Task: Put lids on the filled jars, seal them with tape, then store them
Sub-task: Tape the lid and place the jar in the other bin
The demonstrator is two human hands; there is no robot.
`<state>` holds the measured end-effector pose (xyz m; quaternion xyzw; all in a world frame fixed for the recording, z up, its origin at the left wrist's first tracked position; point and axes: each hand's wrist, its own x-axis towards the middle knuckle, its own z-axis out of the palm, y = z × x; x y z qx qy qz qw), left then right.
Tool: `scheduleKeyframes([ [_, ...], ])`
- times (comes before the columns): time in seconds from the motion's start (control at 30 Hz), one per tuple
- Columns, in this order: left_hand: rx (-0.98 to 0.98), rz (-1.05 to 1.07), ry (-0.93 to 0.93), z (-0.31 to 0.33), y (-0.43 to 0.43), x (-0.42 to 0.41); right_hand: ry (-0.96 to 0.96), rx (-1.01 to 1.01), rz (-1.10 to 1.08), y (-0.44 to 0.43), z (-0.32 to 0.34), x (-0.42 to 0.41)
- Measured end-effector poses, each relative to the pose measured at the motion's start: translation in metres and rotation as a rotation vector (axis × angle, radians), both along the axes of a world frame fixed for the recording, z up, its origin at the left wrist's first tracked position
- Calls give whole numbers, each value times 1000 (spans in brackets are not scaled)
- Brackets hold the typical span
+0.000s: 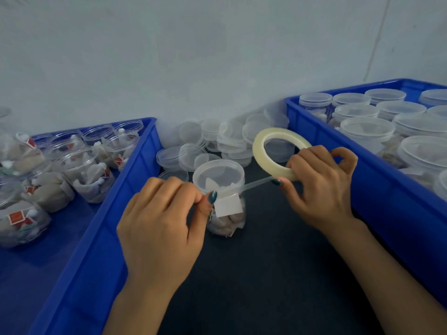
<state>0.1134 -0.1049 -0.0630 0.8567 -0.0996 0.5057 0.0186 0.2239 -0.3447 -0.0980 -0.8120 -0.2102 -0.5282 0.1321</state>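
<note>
The left hand (159, 228) has its grip closed: thumb and finger pinch the loose end of the tape strip (256, 184) and press it on the jar (227, 221), right where the lid (219, 175) meets the side. The right hand (319, 187) has its grip closed too, with fingers curled round the tape roll (257, 148) and the thumb at the spot where the strip comes off. The strip is pulled thin and tight between the two hands.

The jar stands upright on the dark table (266, 262), between the two blue bins.

To do this step well, I think the strip should be tight and flat, half on the lid and half on the jar, and go all the way round with no folds. The jar is light, so it needs a firm hold or it may tip.

The tape is see-through, wound on a pale flat ring. The jar is clear, round, smooth plastic with soft little bags inside and a white square label (228, 205). The lid is cloudy, round and shallow. Loose lids (229, 139) lie in a heap at the back. The left bin (101, 238) holds open jars (89, 172); the right bin (387, 201) holds closed jars (367, 131)
</note>
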Motion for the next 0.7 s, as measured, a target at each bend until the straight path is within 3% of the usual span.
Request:
scheduleKeyframes([
  [0.27, -50, 32, 136, -22, 5, -11, 135, -28, -33, 9, -5, -1],
  [0.7, -177, 54, 153, -27, 13, 8, 179, 9, -55, 18, -7, 0],
])
